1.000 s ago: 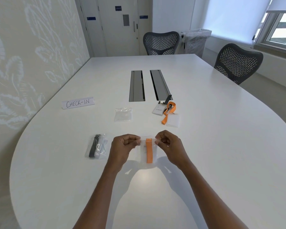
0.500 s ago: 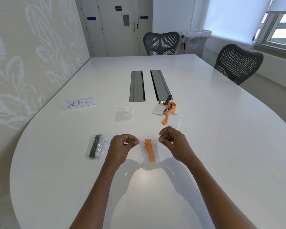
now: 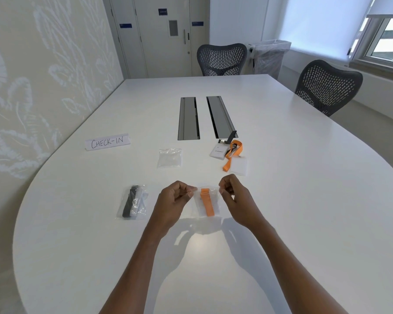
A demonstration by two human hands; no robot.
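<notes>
Forearms come in from the bottom edge over the white table (image 3: 304, 211). Left hand (image 3: 174, 200): fingers curled, thumb and forefinger pinching the top left edge of a small clear bag (image 3: 215, 201). Right hand (image 3: 238, 200): same curl, pinching the bag's top right edge. Bag hangs between the two hands, mouth end up, near the table's front centre. Can't tell if its lower edge touches the tabletop. Inside it: one orange strap (image 3: 207, 201), roughly upright, slightly tilted.

Left of the left hand, flat on the table: second clear bag holding a black strap (image 3: 129, 203).

Further back, centre: empty-looking clear bag (image 3: 170, 157), contents unclear. To its right: a white badge (image 3: 219, 151) with an orange lanyard (image 3: 233, 155) lying across it, and a white card (image 3: 239, 167) just beside the lanyard's near end. Far left, same depth: paper sign reading CHECK-IN (image 3: 108, 142).

Behind those: two long grey cable hatches (image 3: 188, 118) set in the tabletop, side by side.

Past the table: a dark mesh chair (image 3: 221, 60) at the far end, another chair (image 3: 327, 87) on the right side, a lined bin (image 3: 270, 55) between them, closed door (image 3: 168, 35) at the back.
</notes>
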